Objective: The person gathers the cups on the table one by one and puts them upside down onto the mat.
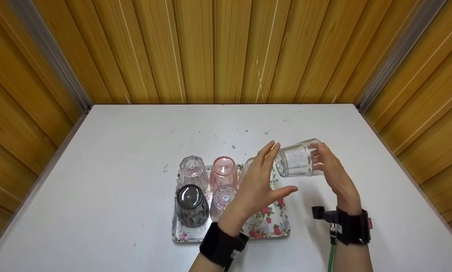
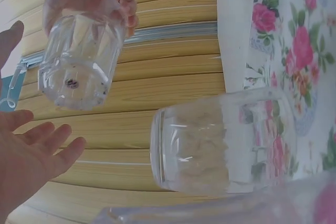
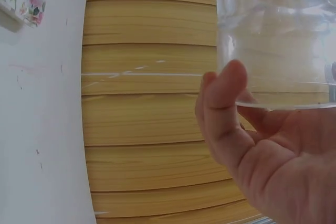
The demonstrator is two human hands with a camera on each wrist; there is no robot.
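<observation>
My right hand [image 1: 333,170] grips a clear drinking glass [image 1: 295,160] near its rim, holding it tipped on its side above the table's right part, base to the left. The right wrist view shows the fingers [image 3: 226,93] curled at the glass's rim. Close to the base is my left hand [image 1: 254,187], thumb and fingers spread; a gap separates it from the glass in the left wrist view. Below lies a floral tray [image 1: 275,228] bearing upside-down glasses: a clear one [image 1: 193,172], a pink one [image 1: 224,172], a dark grey one [image 1: 192,207], a pale purple one [image 1: 222,198] and another clear one [image 2: 210,145], mostly hidden in the head view.
The tray stands on a white table [image 1: 116,181] with small dark marks on its surface. Wood-patterned panels [image 1: 226,53] wall it at the back and both sides. A green cable [image 1: 331,257] runs along the right forearm.
</observation>
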